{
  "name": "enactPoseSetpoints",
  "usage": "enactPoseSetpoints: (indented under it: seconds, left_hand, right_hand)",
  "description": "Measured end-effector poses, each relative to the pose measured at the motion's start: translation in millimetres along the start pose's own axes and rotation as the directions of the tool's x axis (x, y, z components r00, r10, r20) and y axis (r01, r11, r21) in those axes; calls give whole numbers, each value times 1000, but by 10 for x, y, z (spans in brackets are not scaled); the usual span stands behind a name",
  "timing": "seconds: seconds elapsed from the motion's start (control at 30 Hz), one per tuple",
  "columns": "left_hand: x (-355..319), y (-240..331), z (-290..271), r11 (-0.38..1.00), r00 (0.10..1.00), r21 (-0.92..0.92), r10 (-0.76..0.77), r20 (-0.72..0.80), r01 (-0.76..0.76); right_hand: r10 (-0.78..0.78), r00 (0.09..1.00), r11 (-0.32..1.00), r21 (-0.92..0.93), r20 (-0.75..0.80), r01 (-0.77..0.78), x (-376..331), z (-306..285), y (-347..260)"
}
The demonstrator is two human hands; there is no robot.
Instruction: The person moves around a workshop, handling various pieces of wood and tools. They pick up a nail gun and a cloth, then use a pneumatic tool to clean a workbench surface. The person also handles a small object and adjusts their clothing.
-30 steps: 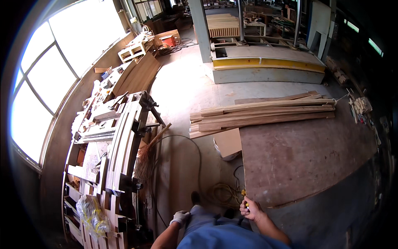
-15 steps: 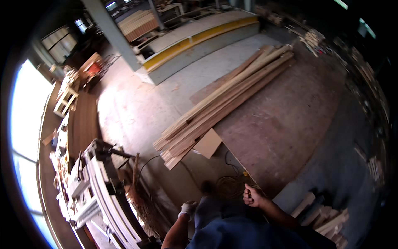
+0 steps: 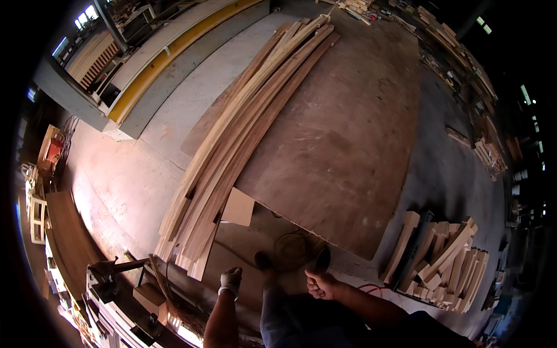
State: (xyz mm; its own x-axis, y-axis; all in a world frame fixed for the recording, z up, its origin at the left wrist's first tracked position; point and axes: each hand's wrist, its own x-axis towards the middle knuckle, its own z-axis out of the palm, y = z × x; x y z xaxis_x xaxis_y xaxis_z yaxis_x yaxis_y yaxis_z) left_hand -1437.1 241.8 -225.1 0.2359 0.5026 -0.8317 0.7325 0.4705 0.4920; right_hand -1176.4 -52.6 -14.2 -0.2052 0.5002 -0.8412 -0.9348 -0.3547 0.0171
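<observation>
My left hand [image 3: 231,279], in a pale glove, is curled into a fist low in the view. A little to its right, my bare right hand [image 3: 321,285] is closed as well, fingers folded in. Nothing shows in either hand, and neither touches anything. Beyond them, a long stack of wooden planks [image 3: 246,130] lies slantwise, partly on a large brown sheet of board [image 3: 336,145]. A tan cardboard piece [image 3: 239,207] sits by the near end of the planks. On the floor past my hands is a coiled cable or hose [image 3: 293,246], near my shoes.
Wood offcuts [image 3: 447,261] are piled at the right. A clamp-like metal machine [image 3: 107,278] and a bundle of brush twigs [image 3: 185,313] stand at lower left. Along the far left runs a low platform with a yellow stripe [image 3: 142,87]. Timber stacks [image 3: 490,156] line the right.
My view has turned to the right and come nearer the planks, which now sit further left. The offcut pile shows more fully. Both hands stay closed.
</observation>
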Motion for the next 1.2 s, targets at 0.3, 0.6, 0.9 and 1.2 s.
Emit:
enactPoseSetpoints:
  seconds: [0.3, 0.6, 0.9, 1.2]
  left_hand:
    - [380, 770, 632, 983, 999, -185, 8, 52, 2]
    - [1155, 1293, 1033, 885, 986, -440, -163, 19, 154]
    - [1662, 1417, 1094, 550, 963, -792, -191, 189, 265]
    - [1671, 1804, 388, 454, 925, -846, 362, -113, -281]
  right_hand:
    - [-49, 991, 991, 120, -125, 64, 509, -693, 175]
    - [-11, 968, 996, 79, -253, 31, 831, -975, 282]
    - [-30, 968, 988, 136, -248, 66, 1104, -1266, 422]
    - [-161, 987, 949, 272, -8, 157, 1954, -654, -254]
